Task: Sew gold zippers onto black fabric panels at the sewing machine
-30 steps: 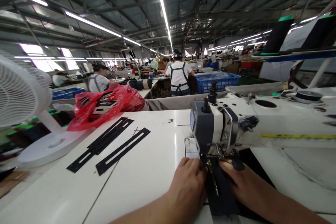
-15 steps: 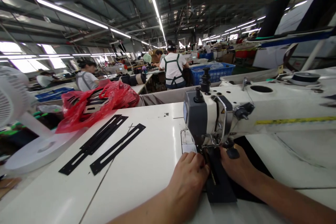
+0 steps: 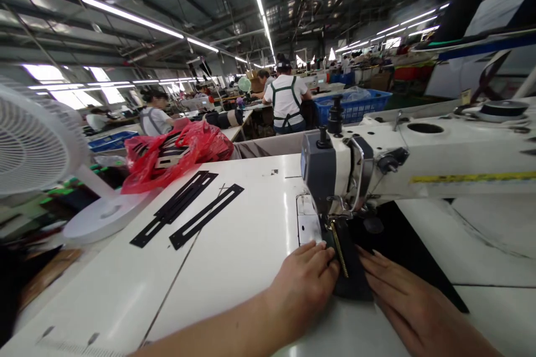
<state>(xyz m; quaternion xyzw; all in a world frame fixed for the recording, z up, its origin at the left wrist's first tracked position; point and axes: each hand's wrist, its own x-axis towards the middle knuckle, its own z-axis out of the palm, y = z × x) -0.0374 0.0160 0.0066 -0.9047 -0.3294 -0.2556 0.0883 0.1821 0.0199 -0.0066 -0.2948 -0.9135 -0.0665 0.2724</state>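
A dark fabric strip (image 3: pixel 355 278) with a gold-toothed zipper (image 3: pixel 340 251) lies under the head of a white and grey sewing machine (image 3: pixel 319 170). My left hand (image 3: pixel 305 281) is closed at the strip's left edge, fingers curled down beside the zipper; its fingertips are partly hidden. Flat along the right edge lies my right hand (image 3: pixel 412 295), fingers stretched out. Beneath and to the right spreads a larger black fabric panel (image 3: pixel 412 251). The machine's head covers the strip's far end.
Black slotted frame pieces (image 3: pixel 209 215) lie on the white table (image 3: pixel 243 256) at left. Behind them is a red plastic bag (image 3: pixel 167 159) of parts, near a white fan (image 3: pixel 37 145). Co-workers (image 3: pixel 287 97) sit beyond, by a blue crate (image 3: pixel 355 106).
My right hand has drawn back from beside the machine's needle area and now lies flat nearer me. More of the zipper shows. My view has shifted left.
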